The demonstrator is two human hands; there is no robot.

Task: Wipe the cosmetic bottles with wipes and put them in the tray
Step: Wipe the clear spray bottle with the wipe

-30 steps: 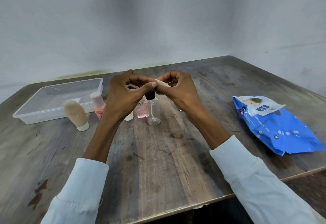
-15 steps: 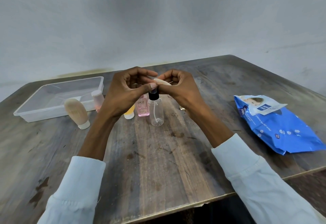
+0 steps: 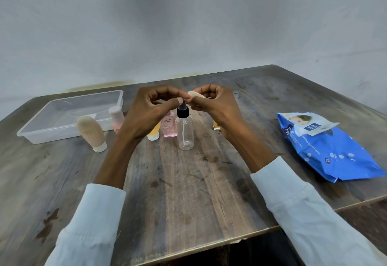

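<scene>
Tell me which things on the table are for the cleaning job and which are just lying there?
For the job:
- clear spray bottle
- pink bottle
- beige tube
- clear tray
- blue wipes pack
- small pale thing pinched by both hands, left, right

Just lying about:
- nothing I can see

Between the earlier pictures and now, both hands rise a little above the row of bottles. The left hand (image 3: 150, 114) no longer hides the pink bottle (image 3: 169, 126), so its label shows, and more of the yellow bottle (image 3: 153, 133) appears below the wrist. The clear spray bottle (image 3: 184, 131) with its black cap now stands fully visible under the right hand (image 3: 215, 108), which pinches a small beige piece (image 3: 193, 95).
</scene>
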